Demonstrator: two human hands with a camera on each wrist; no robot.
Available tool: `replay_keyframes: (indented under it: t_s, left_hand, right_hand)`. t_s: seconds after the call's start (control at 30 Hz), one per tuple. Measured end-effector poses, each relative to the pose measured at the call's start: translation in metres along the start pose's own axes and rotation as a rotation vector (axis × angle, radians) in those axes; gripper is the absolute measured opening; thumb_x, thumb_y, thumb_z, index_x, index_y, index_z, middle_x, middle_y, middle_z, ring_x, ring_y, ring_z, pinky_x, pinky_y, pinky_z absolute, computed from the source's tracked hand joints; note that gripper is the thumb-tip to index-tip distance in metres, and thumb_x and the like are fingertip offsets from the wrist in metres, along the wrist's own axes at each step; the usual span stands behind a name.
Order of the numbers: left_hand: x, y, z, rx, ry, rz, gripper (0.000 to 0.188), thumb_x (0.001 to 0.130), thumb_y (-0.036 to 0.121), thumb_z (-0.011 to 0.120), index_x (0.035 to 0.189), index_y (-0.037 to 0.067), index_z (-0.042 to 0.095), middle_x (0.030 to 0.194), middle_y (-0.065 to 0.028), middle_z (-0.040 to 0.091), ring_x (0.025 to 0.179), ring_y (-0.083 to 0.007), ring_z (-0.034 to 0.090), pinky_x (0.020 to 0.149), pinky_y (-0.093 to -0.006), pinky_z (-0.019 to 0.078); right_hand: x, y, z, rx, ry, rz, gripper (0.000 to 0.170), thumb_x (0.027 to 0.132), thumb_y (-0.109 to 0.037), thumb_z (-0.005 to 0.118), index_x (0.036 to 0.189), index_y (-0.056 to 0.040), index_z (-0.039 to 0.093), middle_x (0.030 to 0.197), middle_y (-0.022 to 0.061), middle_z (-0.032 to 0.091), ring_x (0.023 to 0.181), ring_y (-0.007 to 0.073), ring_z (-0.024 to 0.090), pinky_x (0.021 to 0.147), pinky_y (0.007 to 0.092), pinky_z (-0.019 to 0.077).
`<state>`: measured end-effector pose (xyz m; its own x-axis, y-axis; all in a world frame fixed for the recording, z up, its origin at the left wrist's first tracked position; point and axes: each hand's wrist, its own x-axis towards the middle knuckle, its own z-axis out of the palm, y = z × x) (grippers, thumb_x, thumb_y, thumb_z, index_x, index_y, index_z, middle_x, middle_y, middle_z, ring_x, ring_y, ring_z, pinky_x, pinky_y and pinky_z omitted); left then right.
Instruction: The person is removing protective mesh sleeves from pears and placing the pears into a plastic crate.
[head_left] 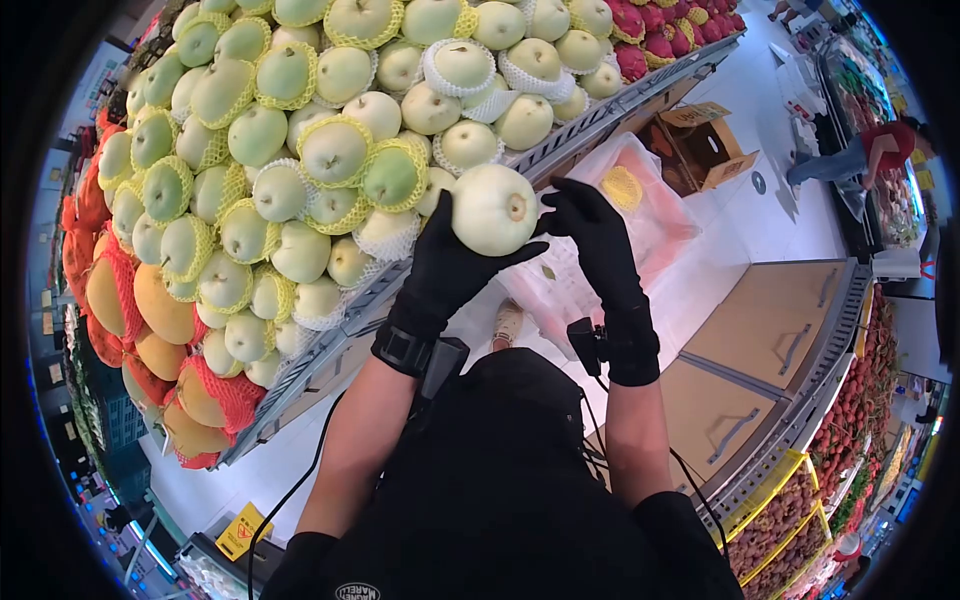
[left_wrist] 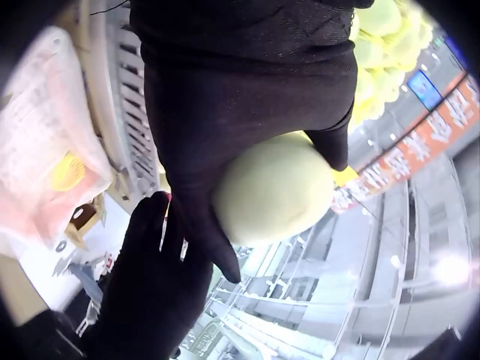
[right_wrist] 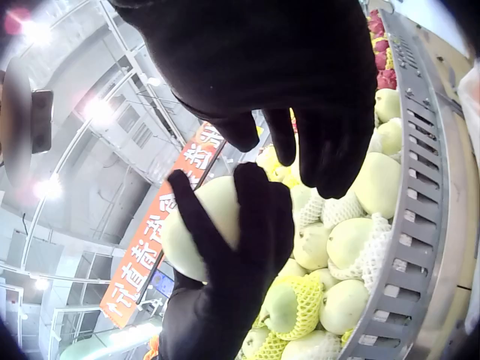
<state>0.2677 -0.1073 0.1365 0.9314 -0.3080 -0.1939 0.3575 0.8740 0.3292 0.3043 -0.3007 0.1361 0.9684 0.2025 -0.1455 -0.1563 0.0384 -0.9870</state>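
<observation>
Gripping a smooth pale melon [head_left: 495,211] in a black-gloved left hand [head_left: 445,262].
Held near heaped melons [head_left: 338,152], many netted, with fingers and thumb curled around it; hovering just beside with a relaxed, empty right hand [head_left: 598,240].

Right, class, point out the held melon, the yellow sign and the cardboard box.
Melon [head_left: 490,211], head view, middle of its pale skin.
Yellow sign [head_left: 239,532], head view, its printed face.
Cardboard box [head_left: 698,152], head view, one of its walls.
</observation>
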Motion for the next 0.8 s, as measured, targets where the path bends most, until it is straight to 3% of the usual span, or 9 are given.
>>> replay_keyframes:
  t_s: [0.07, 0.1, 0.2, 0.23, 0.33, 0.37, 0.5, 0.63, 0.8]
  left_hand:
    - [0.003, 0.001, -0.001, 0.129, 0.002, 0.047, 0.073, 0.083, 0.019, 0.074, 0.14, 0.002, 0.032, 0.136, -0.0159, 0.046, 0.122, -0.0279, 0.052, 0.098, -0.0418, 0.0498]
    - [0.005, 0.004, 0.009, 0.631, 0.129, 0.227, 0.086, 0.073, 0.019, 0.083, 0.14, 0.002, 0.032, 0.134, -0.0148, 0.047, 0.123, -0.0265, 0.05, 0.097, -0.0404, 0.049]
    - [0.001, -0.003, 0.015, 1.407, 0.149, 0.568, 0.092, 0.07, 0.022, 0.085, 0.143, 0.003, 0.032, 0.138, -0.0154, 0.045, 0.125, -0.0263, 0.047, 0.104, -0.0397, 0.0419]
    - [0.001, -0.007, 0.018, 1.429, 0.2, 0.536, 0.104, 0.061, 0.017, 0.09, 0.144, 0.004, 0.03, 0.139, -0.0152, 0.043, 0.125, -0.0268, 0.047, 0.105, -0.039, 0.041]
    - [-0.001, -0.012, 0.022, 1.563, 0.1, 0.625, 0.107, 0.061, 0.018, 0.091, 0.146, 0.004, 0.027, 0.142, -0.0149, 0.04, 0.127, -0.0263, 0.046, 0.104, -0.0393, 0.0411]
    - [0.0, -0.011, 0.025, 1.614, 0.076, 0.616, 0.118, 0.059, 0.027, 0.092, 0.149, 0.002, 0.019, 0.142, -0.0191, 0.037, 0.128, -0.0304, 0.044, 0.104, -0.0428, 0.0408]
    - [-0.015, 0.004, 0.034, 1.539, 0.022, 0.523, 0.125, 0.057, 0.028, 0.093, 0.151, 0.005, 0.014, 0.143, -0.0177, 0.036, 0.129, -0.0297, 0.044, 0.104, -0.045, 0.0415]
    - [-0.014, 0.0, 0.027, 1.469, -0.022, 0.496, 0.118, 0.058, 0.017, 0.092, 0.15, 0.006, 0.02, 0.15, -0.0143, 0.031, 0.131, -0.0269, 0.043, 0.105, -0.0424, 0.0419]
    - [-0.009, -0.008, 0.023, 1.576, 0.026, 0.582, 0.106, 0.061, 0.022, 0.091, 0.144, 0.0, 0.029, 0.138, -0.0171, 0.045, 0.127, -0.028, 0.048, 0.106, -0.0412, 0.0401]
  right_hand:
    - [-0.003, -0.004, 0.001, 0.025, -0.039, -0.014, 0.044, 0.096, -0.025, 0.058, 0.133, -0.0042, 0.049, 0.112, 0.0091, 0.061, 0.087, 0.015, 0.064, 0.081, 0.0269, 0.0511]
    - [-0.005, -0.011, 0.003, 0.087, -0.07, 0.021, 0.046, 0.096, -0.025, 0.057, 0.136, -0.0051, 0.047, 0.116, 0.0097, 0.06, 0.088, 0.0152, 0.064, 0.082, 0.0266, 0.0508]
    - [-0.008, -0.016, 0.01, 0.223, -0.181, 0.129, 0.052, 0.096, -0.027, 0.057, 0.141, -0.0059, 0.04, 0.125, 0.0107, 0.054, 0.098, 0.0168, 0.061, 0.087, 0.0279, 0.0493]
    - [-0.007, -0.015, 0.013, 0.262, -0.218, 0.16, 0.055, 0.096, -0.028, 0.058, 0.142, -0.0059, 0.038, 0.128, 0.011, 0.053, 0.103, 0.0175, 0.06, 0.09, 0.0287, 0.0487]
    - [-0.003, 0.001, 0.024, 0.244, -0.25, -0.033, 0.059, 0.095, -0.03, 0.059, 0.143, -0.0037, 0.036, 0.133, 0.0107, 0.05, 0.117, 0.0189, 0.053, 0.098, 0.0338, 0.0456]
    - [-0.005, 0.0, 0.021, 0.29, -0.254, -0.005, 0.06, 0.095, -0.029, 0.059, 0.143, -0.0023, 0.036, 0.135, 0.0101, 0.049, 0.126, 0.0202, 0.048, 0.104, 0.0371, 0.0422]
    - [-0.005, -0.002, 0.01, 0.807, -0.311, 0.102, 0.059, 0.094, -0.027, 0.059, 0.143, -0.0046, 0.036, 0.135, 0.0103, 0.049, 0.125, 0.0228, 0.05, 0.105, 0.0377, 0.0415]
    - [-0.003, 0.001, 0.003, 0.911, -0.397, 0.067, 0.062, 0.092, -0.028, 0.06, 0.144, -0.0047, 0.034, 0.138, 0.0101, 0.047, 0.127, 0.0226, 0.047, 0.106, 0.0394, 0.0408]
    - [-0.002, 0.011, 0.004, 0.702, -0.399, 0.046, 0.074, 0.088, -0.028, 0.065, 0.149, -0.0098, 0.027, 0.144, 0.0086, 0.039, 0.132, 0.0215, 0.04, 0.107, 0.0372, 0.0376]
